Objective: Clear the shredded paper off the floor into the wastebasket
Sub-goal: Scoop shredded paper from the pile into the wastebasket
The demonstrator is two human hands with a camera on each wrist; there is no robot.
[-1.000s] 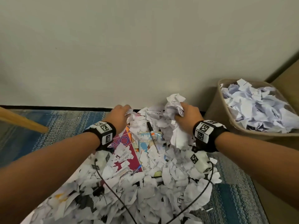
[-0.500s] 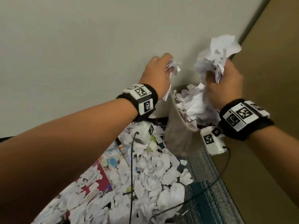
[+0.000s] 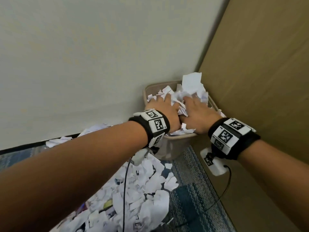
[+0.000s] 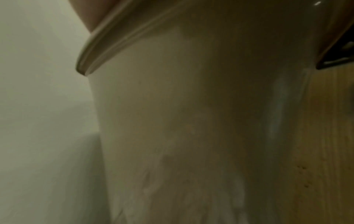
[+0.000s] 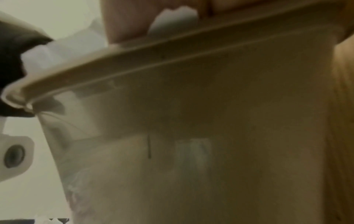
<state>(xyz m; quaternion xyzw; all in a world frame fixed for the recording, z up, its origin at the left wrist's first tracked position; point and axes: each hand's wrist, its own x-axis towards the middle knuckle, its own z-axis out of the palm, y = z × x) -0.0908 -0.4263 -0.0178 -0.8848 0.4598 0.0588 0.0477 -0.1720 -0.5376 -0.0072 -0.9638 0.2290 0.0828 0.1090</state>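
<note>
A beige wastebasket (image 3: pixel 179 137) stands in the corner, heaped with torn white paper (image 3: pixel 192 88). My left hand (image 3: pixel 164 108) and right hand (image 3: pixel 198 111) lie side by side on top of that heap, fingers straight, pressing on it and gripping nothing. More shredded paper (image 3: pixel 147 190) covers the floor in front of the basket, under my left forearm. The left wrist view shows only the basket's rim (image 4: pixel 114 37) and its outer wall. In the right wrist view the rim (image 5: pixel 153 50) runs across, with scraps of paper (image 5: pixel 172 19) and my palm above it.
A pale wall (image 3: pixel 83 56) is behind the basket and a tan wooden panel (image 3: pixel 259 81) closes off the right side. A blue striped rug (image 3: pixel 189 198) lies under the paper. Black cables (image 3: pixel 124 190) hang from my wrists over the pile.
Half a second ago both hands held handfuls of paper above the basket. Now the handfuls are let go and both hands lie flat on the heap inside it.
</note>
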